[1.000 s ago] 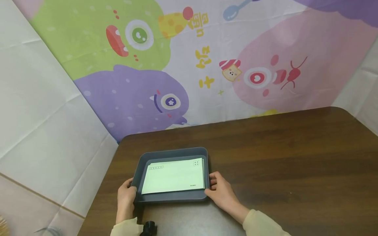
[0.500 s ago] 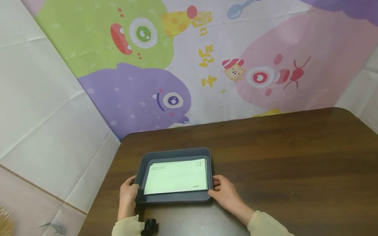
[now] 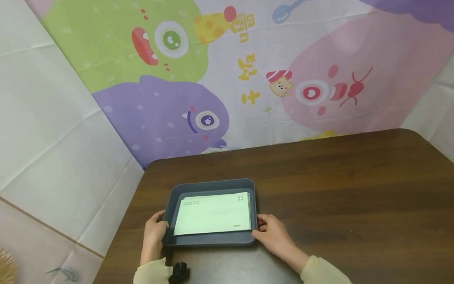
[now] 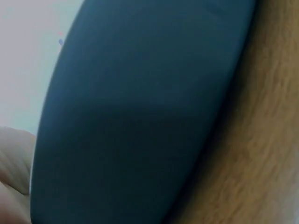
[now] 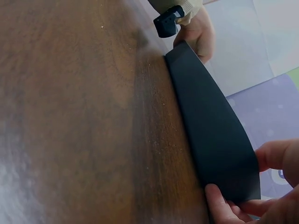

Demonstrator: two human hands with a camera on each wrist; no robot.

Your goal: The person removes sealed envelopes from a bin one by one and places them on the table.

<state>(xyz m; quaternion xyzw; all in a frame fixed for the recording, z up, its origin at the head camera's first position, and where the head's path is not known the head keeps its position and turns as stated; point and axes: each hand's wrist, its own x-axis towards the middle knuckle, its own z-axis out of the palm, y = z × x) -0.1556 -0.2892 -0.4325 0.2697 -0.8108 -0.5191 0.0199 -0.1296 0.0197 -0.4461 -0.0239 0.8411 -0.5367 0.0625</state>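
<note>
A dark grey rectangular tray point(image 3: 213, 240) sits at the near left of the table with a small stack of pale envelopes point(image 3: 213, 215) inside. My left hand point(image 3: 154, 232) grips its left side, thumb at the rim. On the opposite side, my right hand point(image 3: 278, 238) holds the near right corner; the right wrist view shows its fingers and thumb point(image 5: 275, 154) on both faces of the tray wall point(image 5: 205, 116). In the left wrist view the tray's outer wall point(image 4: 140, 107) fills the middle, and only part of the hand point(image 4: 16, 158) shows.
The brown wooden table point(image 3: 337, 189) extends to the right and behind the tray. A cartoon-printed cloth point(image 3: 255, 126) hangs along the back, and a white panel point(image 3: 64, 130) stands at the left. A black device point(image 3: 179, 272) is by the left sleeve.
Both hands have shifted the tray slightly to the right and a little toward me, keeping their hold. The head view has also moved slightly. The envelopes stay inside the tray.
</note>
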